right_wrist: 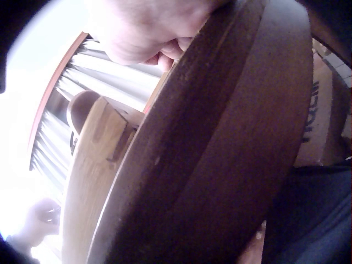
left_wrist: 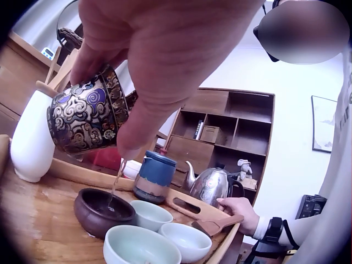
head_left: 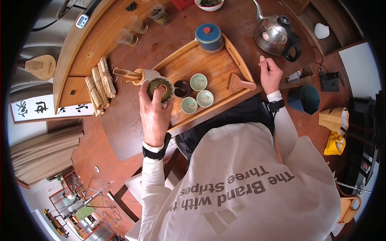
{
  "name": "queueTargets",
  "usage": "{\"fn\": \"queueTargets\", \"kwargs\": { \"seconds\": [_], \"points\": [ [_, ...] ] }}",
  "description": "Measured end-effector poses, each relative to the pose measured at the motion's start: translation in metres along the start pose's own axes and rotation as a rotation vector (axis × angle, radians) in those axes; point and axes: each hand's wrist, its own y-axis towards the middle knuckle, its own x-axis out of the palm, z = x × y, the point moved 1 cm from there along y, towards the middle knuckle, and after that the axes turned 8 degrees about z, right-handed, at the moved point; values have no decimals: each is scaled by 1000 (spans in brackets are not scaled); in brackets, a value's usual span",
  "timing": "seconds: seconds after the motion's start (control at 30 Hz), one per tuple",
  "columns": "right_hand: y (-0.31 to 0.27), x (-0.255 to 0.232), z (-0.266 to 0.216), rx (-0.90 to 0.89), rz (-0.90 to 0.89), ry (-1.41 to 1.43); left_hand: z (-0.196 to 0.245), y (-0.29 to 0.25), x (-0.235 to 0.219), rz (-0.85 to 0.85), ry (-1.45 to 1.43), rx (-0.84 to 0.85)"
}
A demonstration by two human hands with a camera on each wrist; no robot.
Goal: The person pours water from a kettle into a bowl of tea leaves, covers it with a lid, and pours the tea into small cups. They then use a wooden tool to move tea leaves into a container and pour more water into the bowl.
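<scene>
My left hand (head_left: 155,114) grips a tilted, ornately patterned gaiwan (left_wrist: 88,113), with one finger on its top in the head view. A thin stream of liquid (left_wrist: 116,184) runs from it into a small dark brown bowl (left_wrist: 91,214) on the wooden tray (head_left: 217,66). Beside that bowl sit three pale green teacups (head_left: 198,82). Close behind the gaiwan stands a white vase-shaped holder (left_wrist: 33,137) with wooden tea tools. My right hand (head_left: 270,74) holds nothing; it rests loosely curled at the table's edge, near the steel kettle (head_left: 273,36).
A blue lidded canister (head_left: 209,38) stands at the tray's far end, and a wooden scraper-like tool (head_left: 241,82) lies by its right rim. Rolled bamboo mats (head_left: 100,82) lie left of the tray. Plastic cups (head_left: 138,26) and a bowl of dry leaves (head_left: 210,3) are farther back.
</scene>
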Motion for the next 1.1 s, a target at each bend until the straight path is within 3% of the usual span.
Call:
{"fn": "queueTargets", "kwargs": {
  "seconds": [0.53, 0.63, 0.7, 0.83, 0.9, 1.0, 1.07, 1.1],
  "points": [
    [0, 0, 2, 10, -14, -13, 10, 9, -16, 68, 41, 10],
    [0, 0, -1, 15, -10, -12, 5, 4, -8, 86, -48, -58],
    [0, 0, 1, 13, -10, -10, 0, -1, 0, 90, -168, -225],
    [0, 1, 2, 5, -7, 3, 0, -8, 14, 120, -168, -288],
    [1, 0, 2, 5, -18, -14, 1, -5, 16, 134, -321, -416],
    [1, 0, 2, 5, -26, -24, 5, 3, 23, 182, -559, -388],
    [0, 0, 1, 5, -18, -19, 9, 11, 22, 138, -466, -324],
    [0, 0, 0, 18, -14, -12, 16, 14, 22, 148, -387, -209]
  ]
}}
